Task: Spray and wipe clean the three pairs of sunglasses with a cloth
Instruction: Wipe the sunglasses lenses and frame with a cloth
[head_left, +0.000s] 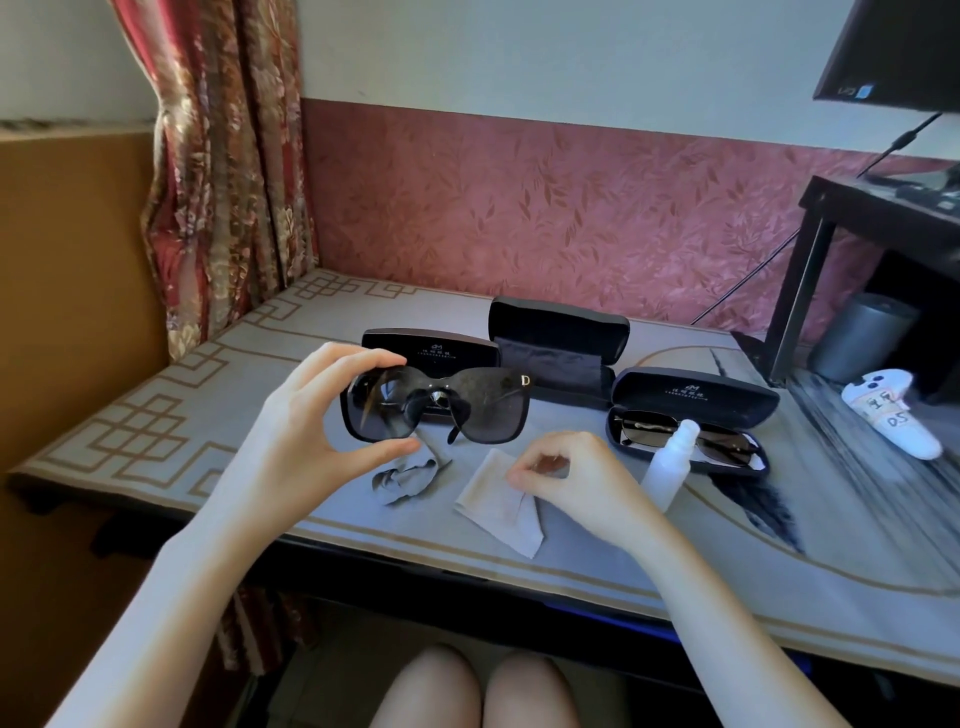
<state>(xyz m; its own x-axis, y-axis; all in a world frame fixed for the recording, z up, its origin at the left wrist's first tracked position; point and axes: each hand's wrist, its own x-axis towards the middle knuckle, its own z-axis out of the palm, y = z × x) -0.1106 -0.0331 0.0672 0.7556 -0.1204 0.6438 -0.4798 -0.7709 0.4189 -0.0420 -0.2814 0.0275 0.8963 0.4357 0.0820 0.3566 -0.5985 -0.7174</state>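
Observation:
My left hand (306, 421) holds a large black pair of sunglasses (457, 408) by its left lens edge, lifted above the table. Below it, my right hand (561, 475) pinches the corner of a pale cleaning cloth (498, 506) that lies on the table. A white spray bottle (670, 460) stands just right of that hand. A second, thin-framed pair of sunglasses (691, 441) lies in an open black case (696, 395) behind the bottle. I see no third pair in this view.
Two more open black cases (558, 338) (431, 353) stand behind the held sunglasses. A dark crumpled cloth (410, 480) lies under them. A white game controller (888, 410) and a dark monitor stand (831, 249) sit at the right. A curtain (223, 156) hangs at left.

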